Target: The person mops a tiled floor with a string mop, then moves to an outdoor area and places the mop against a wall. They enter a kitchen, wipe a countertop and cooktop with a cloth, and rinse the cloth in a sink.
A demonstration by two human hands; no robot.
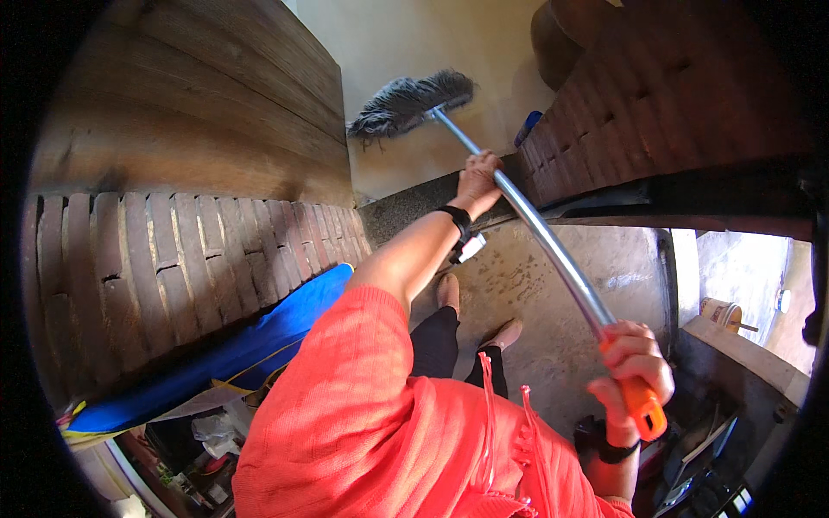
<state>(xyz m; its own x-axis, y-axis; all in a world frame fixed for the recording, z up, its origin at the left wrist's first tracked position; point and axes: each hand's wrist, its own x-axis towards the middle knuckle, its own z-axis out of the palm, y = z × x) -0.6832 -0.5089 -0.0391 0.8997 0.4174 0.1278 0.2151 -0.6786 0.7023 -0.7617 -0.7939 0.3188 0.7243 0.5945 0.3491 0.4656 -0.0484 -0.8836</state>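
Observation:
A mop with a shaggy grey fringe head [414, 103] reaches over a stone threshold [414, 201] onto a tan floor [414, 32]. Its shiny metal pole [550, 239] slants down and rightward to an orange plastic end grip [647, 414]. Partway up the pole, my left hand [480, 178] is closed around the metal; a black band with a white piece circles that wrist. My right hand [631, 375] wraps the orange grip near my body, and a dark band sits on its wrist.
A wooden door panel [214, 97] and a brick wall [194, 259] stand on the left, another brick wall [635, 123] on the right. Rolled blue fabric [259, 356] lies along the left wall. A small blue object [528, 126] is beside the right wall. A bucket [719, 314] rests on a ledge.

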